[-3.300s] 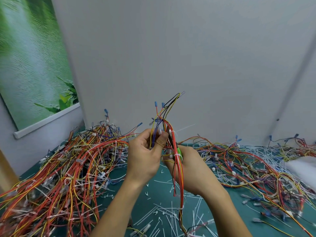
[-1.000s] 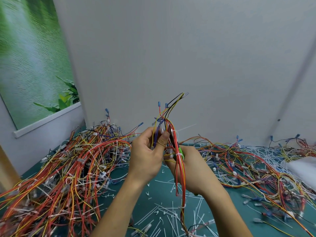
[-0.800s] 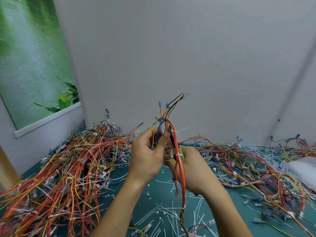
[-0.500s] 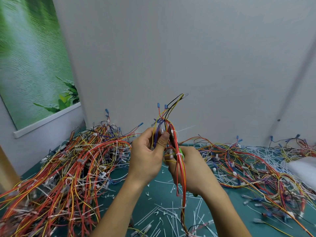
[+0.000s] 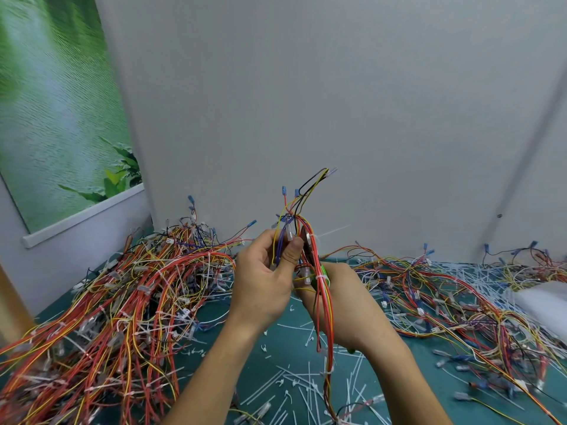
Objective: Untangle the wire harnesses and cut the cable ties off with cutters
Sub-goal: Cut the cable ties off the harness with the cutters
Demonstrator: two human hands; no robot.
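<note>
1. Head view: the left hand [image 5: 264, 280] is raised in mid-frame with its fingers curled. It pinches a few yellow and purple strands of a wire harness [image 5: 325, 317] between thumb and fingers, the thumb pointing up.
2. That wire harness stands upright between the two hands. Its blue-tipped ends fan out above the fingers, and its red, orange and yellow strands hang down across the front of the right hand [image 5: 346, 305] towards the tabletop [image 5: 276, 342].
3. The right hand is clenched round the green handles of the cutters [image 5: 324, 271], back of the hand towards the camera. The cutters' brownish head points up into the bundle, just right of the left thumb.
4. A white cable tie [image 5: 315, 240] wraps the bundle right beside the cutter head, with its tail sticking out to the right. Whether the blades touch it cannot be told.
5. Both hands are close together, nearly touching, well above the tabletop.
6. On the teal tabletop lie many cut cable ties [image 5: 306, 391] — white strips scattered below and between the forearms.
7. A large heap of tied harnesses [image 5: 122, 308] fills the left side — a looser spread of harnesses [image 5: 460, 299] lies to the right.
8. A white bag-like object [image 5: 546, 305] sits at the right edge, too blurred to name.
</note>
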